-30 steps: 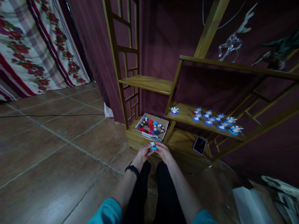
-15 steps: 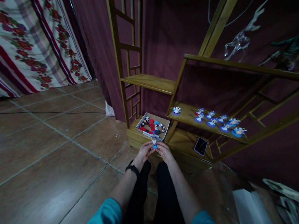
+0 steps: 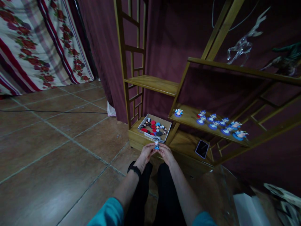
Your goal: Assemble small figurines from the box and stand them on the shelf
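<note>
A small figurine [image 3: 156, 145] with a white head and a blue base stands upright between my two hands, just in front of the shelf unit. My left hand [image 3: 147, 152] pinches it from the left, and my right hand [image 3: 165, 152] grips it from the other side. Right behind them lies a shallow cardboard box [image 3: 167, 133] holding several figurines and loose red, blue and dark round bases. On the raised shelf [image 3: 188, 116] to the right, several blue-and-white figurines [image 3: 213, 124] stand in a group, with one figurine [image 3: 178, 112] apart at its left end.
A phone [image 3: 202, 148] lies on the lower shelf at the right. A clear glass deer [image 3: 242, 45] stands on the upper shelf. The wooden uprights [image 3: 124, 72] rise left of the box. A black cable [image 3: 54, 111] crosses the tiled floor. A white box-like object [image 3: 250, 210] is at the lower right.
The view has shifted very slightly. Both hands keep the figurine in nearly the same place, and the figurines on the shelf and the box have not moved.
</note>
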A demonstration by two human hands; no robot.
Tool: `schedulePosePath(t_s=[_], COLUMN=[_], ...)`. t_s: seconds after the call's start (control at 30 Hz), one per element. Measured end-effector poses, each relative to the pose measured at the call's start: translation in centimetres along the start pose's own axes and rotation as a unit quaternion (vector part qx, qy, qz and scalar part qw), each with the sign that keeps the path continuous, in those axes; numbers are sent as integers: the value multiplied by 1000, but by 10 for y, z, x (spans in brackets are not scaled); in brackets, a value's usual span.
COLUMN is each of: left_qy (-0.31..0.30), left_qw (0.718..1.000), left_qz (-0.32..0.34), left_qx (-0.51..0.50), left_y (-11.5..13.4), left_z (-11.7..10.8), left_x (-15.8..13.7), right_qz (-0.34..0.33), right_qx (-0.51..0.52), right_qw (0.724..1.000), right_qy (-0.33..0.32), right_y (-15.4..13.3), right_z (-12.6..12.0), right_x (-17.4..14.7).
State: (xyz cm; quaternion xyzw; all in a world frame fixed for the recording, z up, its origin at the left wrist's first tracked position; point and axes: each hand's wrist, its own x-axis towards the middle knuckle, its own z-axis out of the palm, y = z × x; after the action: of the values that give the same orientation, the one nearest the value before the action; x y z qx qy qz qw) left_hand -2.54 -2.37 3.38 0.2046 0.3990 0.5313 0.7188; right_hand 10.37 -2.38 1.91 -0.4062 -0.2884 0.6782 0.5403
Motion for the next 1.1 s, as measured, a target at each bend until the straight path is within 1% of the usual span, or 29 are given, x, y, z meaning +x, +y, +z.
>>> schedulePosePath(t_s=[0.2, 0.57, 0.73, 0.8, 0.9, 1.1], left_qy=[3, 43, 16, 25, 36, 7], left_qw=[1000, 997, 999, 999, 999, 1000], left_qz=[8, 50, 28, 27, 25, 4], left_qx=[23, 47, 4, -7, -8, -2], left_y=[-1, -5, -2, -1, 1, 5], left_z=[-1, 3, 2, 2, 1, -1], left_x=[-1, 2, 0, -1, -3, -5], right_qz=[-1, -15, -17, -11, -10, -39], right_qx=[-13, -26, -6, 1, 3, -24], right_qw=[1000, 999, 1000, 1000, 1000, 999], right_qy=[-4, 10, -1, -6, -8, -16], right_y=[-2, 0, -2, -3, -5, -10], right_z=[4, 7, 7, 7, 7, 9], right_x=[-3, -1, -2, -4, -7, -13])
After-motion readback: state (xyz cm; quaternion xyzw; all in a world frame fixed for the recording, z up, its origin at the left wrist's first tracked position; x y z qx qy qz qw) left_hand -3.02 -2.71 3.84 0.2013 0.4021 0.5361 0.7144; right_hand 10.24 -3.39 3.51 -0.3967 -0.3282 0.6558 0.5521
